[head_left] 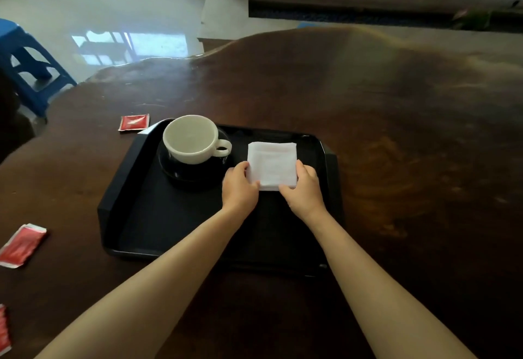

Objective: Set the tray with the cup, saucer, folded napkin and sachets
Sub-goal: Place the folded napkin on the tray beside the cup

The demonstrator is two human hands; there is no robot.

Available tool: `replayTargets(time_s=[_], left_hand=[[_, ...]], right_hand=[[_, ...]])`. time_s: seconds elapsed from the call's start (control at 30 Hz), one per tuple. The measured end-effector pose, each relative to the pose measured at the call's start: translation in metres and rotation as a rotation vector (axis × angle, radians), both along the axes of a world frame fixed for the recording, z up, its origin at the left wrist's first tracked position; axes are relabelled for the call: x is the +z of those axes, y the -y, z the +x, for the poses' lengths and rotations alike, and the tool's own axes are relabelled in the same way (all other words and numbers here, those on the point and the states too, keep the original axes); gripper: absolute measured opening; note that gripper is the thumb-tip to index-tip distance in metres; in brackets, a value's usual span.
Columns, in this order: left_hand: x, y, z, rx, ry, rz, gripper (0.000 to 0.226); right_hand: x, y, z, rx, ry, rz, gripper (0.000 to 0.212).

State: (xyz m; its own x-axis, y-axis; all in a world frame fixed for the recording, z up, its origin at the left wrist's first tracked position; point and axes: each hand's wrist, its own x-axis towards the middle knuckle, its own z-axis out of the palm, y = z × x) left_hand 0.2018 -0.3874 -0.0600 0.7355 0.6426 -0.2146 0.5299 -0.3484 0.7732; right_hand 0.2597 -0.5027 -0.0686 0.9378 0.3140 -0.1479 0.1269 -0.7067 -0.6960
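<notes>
A black tray lies on the dark wooden table. A white cup stands upright on a black saucer in the tray's far left part, handle pointing right. To its right a folded white napkin rests in the tray. My left hand grips the napkin's near left corner and my right hand grips its near right corner. Three red sachets lie on the table outside the tray: one beyond its far left corner, one at the left, one at the near left edge of view.
The wooden table has a wavy far edge and stretches wide to the right of the tray. A blue plastic stool stands on the glossy floor at the far left. A low bench runs along the far wall.
</notes>
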Motion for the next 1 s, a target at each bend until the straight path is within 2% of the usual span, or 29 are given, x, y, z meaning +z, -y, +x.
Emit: replayTargets(time_s=[0.1,0.27,0.43,0.57,0.67,0.83,1.0], left_hand=[[-0.005,0.001,-0.002,-0.059,0.002,0.074,0.049],[-0.005,0.003,-0.003,-0.067,0.007,0.098,0.049],[-0.003,0.004,0.0,-0.076,-0.013,0.113,0.049],[0.003,0.002,-0.001,-0.161,-0.045,0.147,0.049],[0.015,0.001,-0.006,-0.229,-0.016,0.091,0.05],[0.033,0.008,-0.031,-0.32,-0.144,0.05,0.065],[0.066,-0.003,-0.089,-0.336,-0.259,0.055,0.045]], right_hand=[[-0.008,0.004,-0.004,0.022,0.063,-0.088,0.064],[-0.009,0.007,-0.005,0.004,0.129,-0.117,0.061],[-0.009,0.009,-0.004,0.003,0.133,-0.108,0.062],[-0.002,0.011,-0.004,0.002,0.127,-0.087,0.062],[0.008,0.011,-0.004,0.025,0.117,-0.11,0.059],[0.032,0.016,-0.014,0.051,0.09,-0.185,0.065],[0.064,0.02,-0.049,0.253,0.089,-0.308,0.056]])
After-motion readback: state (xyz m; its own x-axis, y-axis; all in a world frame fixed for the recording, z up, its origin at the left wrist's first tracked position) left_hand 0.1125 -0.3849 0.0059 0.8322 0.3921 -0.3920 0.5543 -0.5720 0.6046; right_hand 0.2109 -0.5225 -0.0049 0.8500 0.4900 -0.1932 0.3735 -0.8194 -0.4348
